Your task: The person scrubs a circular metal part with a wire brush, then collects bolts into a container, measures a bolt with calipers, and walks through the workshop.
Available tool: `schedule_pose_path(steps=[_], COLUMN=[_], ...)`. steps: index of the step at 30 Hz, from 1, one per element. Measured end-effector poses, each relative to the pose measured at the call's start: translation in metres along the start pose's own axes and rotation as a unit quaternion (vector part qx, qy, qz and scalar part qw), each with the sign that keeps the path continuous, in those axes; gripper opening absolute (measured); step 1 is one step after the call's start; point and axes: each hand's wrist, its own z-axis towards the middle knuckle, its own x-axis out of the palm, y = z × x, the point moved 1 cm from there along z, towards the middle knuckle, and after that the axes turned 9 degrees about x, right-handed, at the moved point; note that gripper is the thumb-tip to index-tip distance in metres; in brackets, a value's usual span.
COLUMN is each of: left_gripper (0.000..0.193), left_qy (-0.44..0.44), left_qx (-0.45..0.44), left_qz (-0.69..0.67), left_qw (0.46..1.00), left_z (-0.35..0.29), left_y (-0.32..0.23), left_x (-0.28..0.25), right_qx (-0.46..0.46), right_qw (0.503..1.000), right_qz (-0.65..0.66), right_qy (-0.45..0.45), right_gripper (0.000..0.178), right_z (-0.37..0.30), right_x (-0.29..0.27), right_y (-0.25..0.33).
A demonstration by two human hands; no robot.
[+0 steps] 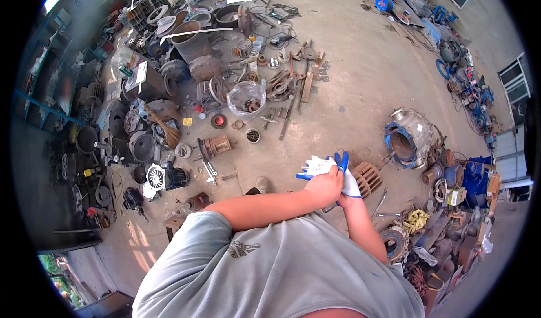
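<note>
My bare left hand [325, 187] reaches across in front of me, its fingers closed at the work glove on my right hand. That glove [351, 187] is white at the cuff and blue over the fingers. My right hand [342, 161] wears it, with the blue fingertips stretched up and apart. A second white and blue glove [316, 167] lies bunched just beyond my left hand; which hand bears it is partly hidden. Under my right forearm and beside it is a rusty slotted metal casting [366, 178] on the floor.
A large pump casing [407, 137] stands to the right. Wrenches [211, 172], a rusty flanged cylinder [215, 146] and an electric motor [174, 176] lie to the left. A bag-lined tub [246, 99] and many metal parts fill the far left. Scrap and a yellow cloth [416, 221] line the right.
</note>
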Motion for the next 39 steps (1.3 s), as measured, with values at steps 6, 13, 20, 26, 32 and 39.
schedule_pose_path(steps=[6, 13, 20, 26, 32, 39], left_gripper=[0.034, 0.053, 0.038, 0.042, 0.034, 0.026], left_qy=[-0.072, 0.043, 0.023, -0.021, -0.106, 0.334], left_qx=[-0.135, -0.350, -0.415, -0.448, -0.554, 0.006], left_qz=[0.003, -0.095, -0.142, -0.141, -0.076, 0.153], left_qw=[0.988, 0.931, 0.898, 0.883, 0.822, 0.930], left_z=[0.007, -0.013, -0.107, -0.210, -0.243, -0.289], left_y=[0.060, 0.148, 0.341, 0.436, 0.483, 0.522], left_x=[0.022, 0.036, 0.069, 0.076, 0.088, 0.078], right_qx=[-0.013, 0.031, 0.053, -0.016, 0.226, 0.353], right_qw=[0.996, 0.988, 0.989, 0.890, 0.545, 0.670], right_qz=[0.018, -0.134, -0.133, -0.309, -0.664, -0.377], right_qy=[-0.081, -0.070, -0.035, -0.333, -0.460, -0.533], right_gripper=[0.034, 0.050, 0.046, 0.037, 0.040, 0.026], right_z=[0.047, 0.057, -0.031, -0.062, -0.240, -0.269], right_x=[-0.010, 0.020, 0.054, -0.068, -0.285, -0.231], right_y=[-0.031, -0.076, -0.016, -0.023, -0.121, -0.234])
